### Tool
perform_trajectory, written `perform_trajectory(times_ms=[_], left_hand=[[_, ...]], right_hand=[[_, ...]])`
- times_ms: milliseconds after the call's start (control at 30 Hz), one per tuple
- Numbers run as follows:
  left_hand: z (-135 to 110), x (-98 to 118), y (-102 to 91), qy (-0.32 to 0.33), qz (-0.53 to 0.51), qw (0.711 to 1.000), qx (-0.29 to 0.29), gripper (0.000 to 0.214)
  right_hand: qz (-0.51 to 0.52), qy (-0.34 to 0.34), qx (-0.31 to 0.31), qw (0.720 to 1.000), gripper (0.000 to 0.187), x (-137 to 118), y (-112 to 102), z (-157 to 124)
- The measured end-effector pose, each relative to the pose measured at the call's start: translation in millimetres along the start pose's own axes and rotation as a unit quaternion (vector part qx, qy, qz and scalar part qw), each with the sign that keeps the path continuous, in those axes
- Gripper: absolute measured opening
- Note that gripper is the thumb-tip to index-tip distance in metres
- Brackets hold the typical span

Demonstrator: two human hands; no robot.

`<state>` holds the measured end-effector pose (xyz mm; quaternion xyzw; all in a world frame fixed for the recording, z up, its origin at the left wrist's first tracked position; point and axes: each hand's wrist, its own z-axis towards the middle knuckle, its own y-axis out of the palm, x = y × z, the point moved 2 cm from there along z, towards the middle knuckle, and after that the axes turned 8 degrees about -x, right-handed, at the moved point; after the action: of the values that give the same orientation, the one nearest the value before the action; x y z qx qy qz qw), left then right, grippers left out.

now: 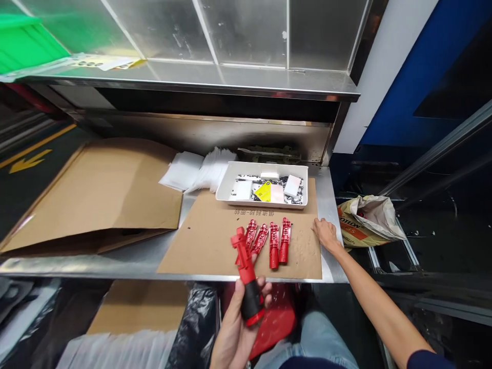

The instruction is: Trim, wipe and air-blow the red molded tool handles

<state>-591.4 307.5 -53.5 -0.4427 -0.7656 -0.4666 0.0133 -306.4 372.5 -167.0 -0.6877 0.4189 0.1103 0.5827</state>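
Note:
My left hand (246,312) is wrapped round a red plastic housing with a black grip band (245,274), tilted in front of the bench's front edge. Beyond it, a pair of red plastic parts (258,238) lies on the cardboard sheet (207,238), partly hidden behind the held housing. Two more red plastic parts (279,243) lie side by side to the right. My right hand (326,233) rests at the sheet's right edge, fingers stretched out and fingertips on the cardboard, with no object visible in it.
A white tray (226,197) at the back holds small black pieces, white blocks and a yellow card. White sheets (209,171) and a large cardboard box (103,189) stand left. A metal shelf (215,79) overhangs the back. An open paper sack (365,220) stands at right.

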Motion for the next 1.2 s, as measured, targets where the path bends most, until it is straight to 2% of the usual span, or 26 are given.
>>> perform_trajectory(times_ms=[67,133,200,267,333,400,467,567,633,733,900,967,1100,1200], left_hand=[[-9.5,-0.5,-0.1,-0.026,-0.057,0.998,-0.009,0.032],[-17.9,-2.4,0.1,-0.041,-0.094,0.994,-0.049,0.033],[-26.3,-4.9,-0.6,-0.048,-0.104,0.989,-0.091,0.029],[-35.8,-7.1,-1.6,-0.042,-0.105,0.986,-0.119,0.027],[-47.2,-8.4,-1.7,-0.034,-0.109,0.983,-0.140,0.028],[-59.8,-8.6,-1.3,-0.031,-0.117,0.980,-0.157,0.032],[-72.3,-8.1,-2.0,-0.042,-0.119,0.979,-0.162,0.045],[-88.6,-5.9,-6.8,-0.054,-0.107,0.981,-0.155,0.067],[-97.8,-4.2,-11.6,-0.056,-0.097,0.982,-0.153,0.074],[-109.8,-2.1,-18.7,-0.050,-0.078,0.985,-0.146,0.070],[-124.9,-0.2,-28.0,-0.035,-0.060,0.988,-0.139,0.041],[-128.9,0.7,-30.8,-0.037,-0.064,0.989,-0.129,0.048],[-134.5,3.6,-32.4,-0.049,-0.064,0.991,-0.110,0.076],[-137.4,6.3,-30.4,-0.048,-0.063,0.990,-0.113,0.076]], right_hand=[[0.041,-0.026,-0.007,0.999,0.024,-8.6,-6.2,-11.2],[0.092,-0.062,-0.013,0.994,0.034,-22.6,-14.8,-39.9],[0.148,-0.101,-0.023,0.984,0.043,-42.0,-23.3,-85.7],[0.201,-0.145,-0.031,0.968,0.039,-64.9,-29.1,-141.2],[0.279,-0.227,0.008,0.933,0.029,-88.8,-31.5,-195.3],[0.269,-0.294,0.080,0.914,0.028,-109.9,-27.1,-237.4],[0.247,-0.340,0.140,0.896,0.026,-126.5,-15.9,-264.0],[0.255,-0.364,0.186,0.876,0.019,-141.4,4.7,-282.1],[0.251,-0.379,0.185,0.871,0.018,-146.7,15.3,-288.7],[0.240,-0.404,0.157,0.869,0.020,-151.5,23.5,-297.8],[0.244,-0.409,0.154,0.866,0.017,-159.9,27.7,-309.9],[0.249,-0.414,0.150,0.862,0.017,-163.4,29.4,-313.3],[0.251,-0.418,0.140,0.862,0.020,-168.9,30.9,-318.2],[0.242,-0.427,0.136,0.861,0.019,-172.5,31.3,-320.3]])
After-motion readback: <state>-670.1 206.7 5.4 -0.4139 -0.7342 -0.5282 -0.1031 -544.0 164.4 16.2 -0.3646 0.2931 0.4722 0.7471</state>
